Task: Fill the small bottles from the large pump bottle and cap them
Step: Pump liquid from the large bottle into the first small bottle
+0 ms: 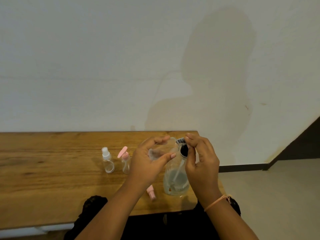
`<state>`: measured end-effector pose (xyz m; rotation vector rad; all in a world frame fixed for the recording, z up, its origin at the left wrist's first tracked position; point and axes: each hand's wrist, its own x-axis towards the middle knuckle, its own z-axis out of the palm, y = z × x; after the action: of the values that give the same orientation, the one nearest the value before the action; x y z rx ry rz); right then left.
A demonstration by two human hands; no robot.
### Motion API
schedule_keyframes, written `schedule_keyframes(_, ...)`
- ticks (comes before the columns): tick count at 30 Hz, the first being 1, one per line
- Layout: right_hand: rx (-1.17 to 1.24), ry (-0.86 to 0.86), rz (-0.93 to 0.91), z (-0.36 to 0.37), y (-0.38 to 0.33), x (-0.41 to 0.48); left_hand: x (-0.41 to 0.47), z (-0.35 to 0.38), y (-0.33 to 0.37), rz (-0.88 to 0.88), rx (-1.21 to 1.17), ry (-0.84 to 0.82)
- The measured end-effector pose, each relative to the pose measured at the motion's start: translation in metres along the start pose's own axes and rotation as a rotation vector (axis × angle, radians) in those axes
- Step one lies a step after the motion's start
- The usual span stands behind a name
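A large clear pump bottle (176, 181) stands on the wooden table (52, 179), with a little liquid at its bottom and a black pump head. My right hand (202, 161) has its fingers on the pump head. My left hand (149, 161) holds a small clear bottle (155, 153) tilted, just left of the pump spout. Left of my hands stand a small clear spray bottle (108, 161) with a white top and a small bottle with a pink pump (125, 160). A pink cap (151, 193) lies on the table under my left wrist.
The table's right edge ends just past the large bottle, with grey floor (268, 196) beyond. A pale wall (121, 66) rises behind the table. My dark-clothed lap (164, 226) is at the table's near edge.
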<state>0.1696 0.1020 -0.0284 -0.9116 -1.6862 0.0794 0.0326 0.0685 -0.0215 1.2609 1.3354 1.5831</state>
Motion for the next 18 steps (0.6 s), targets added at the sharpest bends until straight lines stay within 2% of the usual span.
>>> schedule_keyframes(7, 0.102, 0.028, 0.038, -0.0071, -0.0051, 0.003, -0.0033, 0.0015, 0.0008, 0.049, 0.0, 0.007)
schedule_keyframes(18, 0.005, -0.007, -0.018, -0.004, 0.0017, 0.0007, 0.0001, 0.0022, -0.0041, 0.019, -0.017, 0.021)
